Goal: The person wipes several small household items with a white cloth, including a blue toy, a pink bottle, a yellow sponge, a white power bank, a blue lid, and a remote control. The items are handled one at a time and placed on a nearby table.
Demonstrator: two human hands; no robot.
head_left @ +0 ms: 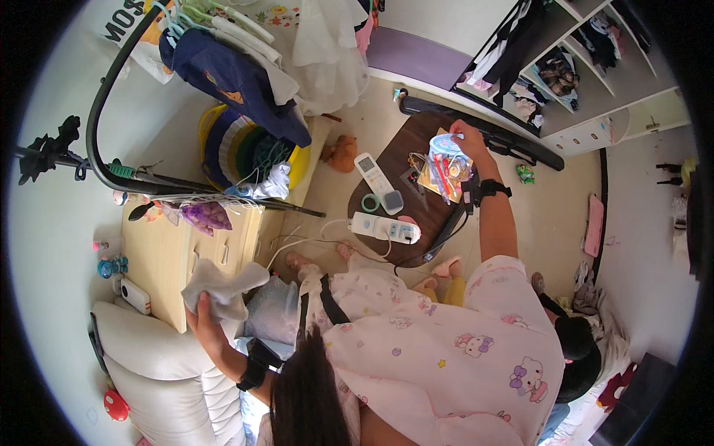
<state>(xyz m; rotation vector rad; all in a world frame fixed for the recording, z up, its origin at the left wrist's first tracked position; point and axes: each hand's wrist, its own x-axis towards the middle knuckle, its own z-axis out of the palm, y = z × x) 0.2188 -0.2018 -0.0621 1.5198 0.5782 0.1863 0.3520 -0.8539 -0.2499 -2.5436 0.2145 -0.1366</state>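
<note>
In my left hand (pixel 206 318) is a bunched light grey cloth (pixel 226 287), shaped like a sock. It is held up beside the pale wooden drawer cabinet (pixel 162 251). My right hand (pixel 471 142) reaches over the far end of a low dark wood table (pixel 399 150), its fingers on the rim of a light blue round container (pixel 444 146). Right by that container lie a red pen (pixel 439 168) and other small items on a yellowish sheet (pixel 428 179). What is inside the container is hard to make out.
The table also bears a white remote control (pixel 375 175), a green tape ring (pixel 370 203) and a power strip (pixel 385 227) with trailing cables. A black clothes rack (pixel 97 111) and striped basket (pixel 223 145) stand left. Another person (pixel 580 340) is at the right.
</note>
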